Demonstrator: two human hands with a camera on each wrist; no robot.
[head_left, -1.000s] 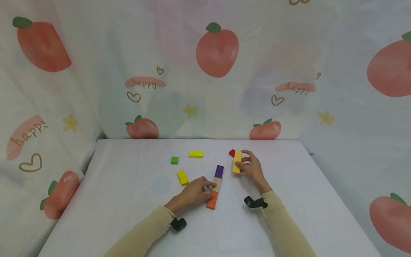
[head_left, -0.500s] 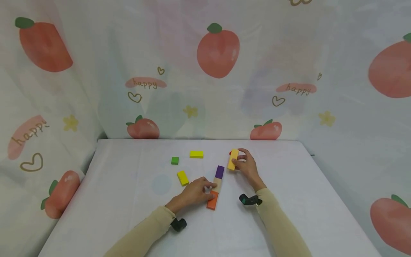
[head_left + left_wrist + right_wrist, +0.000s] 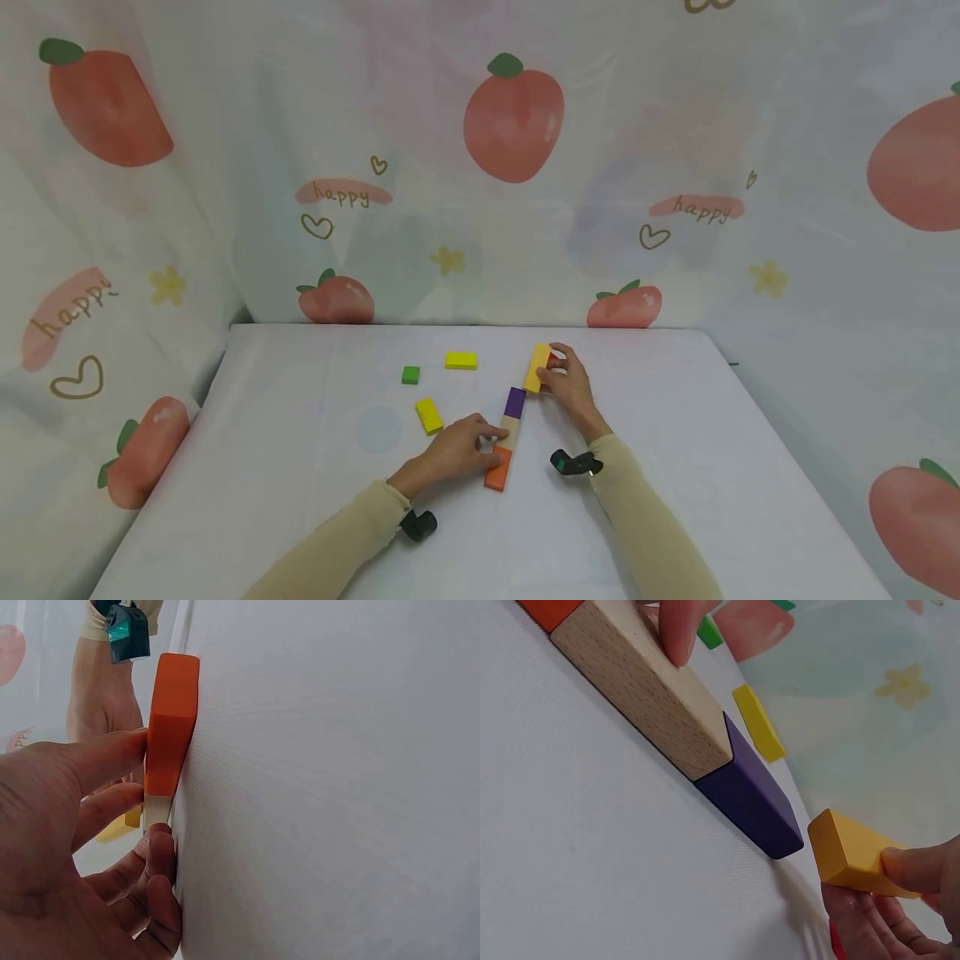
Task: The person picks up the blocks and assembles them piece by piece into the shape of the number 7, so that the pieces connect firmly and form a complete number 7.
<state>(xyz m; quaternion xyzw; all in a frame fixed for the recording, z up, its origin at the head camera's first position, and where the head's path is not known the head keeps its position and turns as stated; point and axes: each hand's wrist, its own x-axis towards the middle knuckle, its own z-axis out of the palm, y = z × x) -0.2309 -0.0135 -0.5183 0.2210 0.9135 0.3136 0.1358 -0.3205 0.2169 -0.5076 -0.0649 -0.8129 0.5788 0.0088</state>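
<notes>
Grip on an amber block [image 3: 855, 855], seen from head and wrist views. We observed this block just beyond the far end of a row, near the purple block [image 3: 754, 799] but apart from it; it appeared raised off the tabletop [image 3: 300, 467]. The right hand [image 3: 572, 390] pinched it, thumb on one face and fingers against the opposite side. The left hand [image 3: 453, 448] rested on the row without clasping it, thumb against the orange block [image 3: 172, 727] and index finger on the plain wooden block [image 3: 637, 686]. These two and the purple block lay end to end. A green block [image 3: 410, 375], a yellow block [image 3: 461, 361] and a second yellow block [image 3: 429, 416] lay left of the row; a red block [image 3: 835, 943] was partly hidden by the right hand.

We judged the amber block light, rigid and hard to damage, probably painted wood. Its smooth coat seemed mildly slippery, though its flat faces offered a secure hold. We considered a pinch across its width, near mid-length, best, with the end facing the purple block free. The row, we reckoned, would slide at a nudge, so light downward pressure suited it.
</notes>
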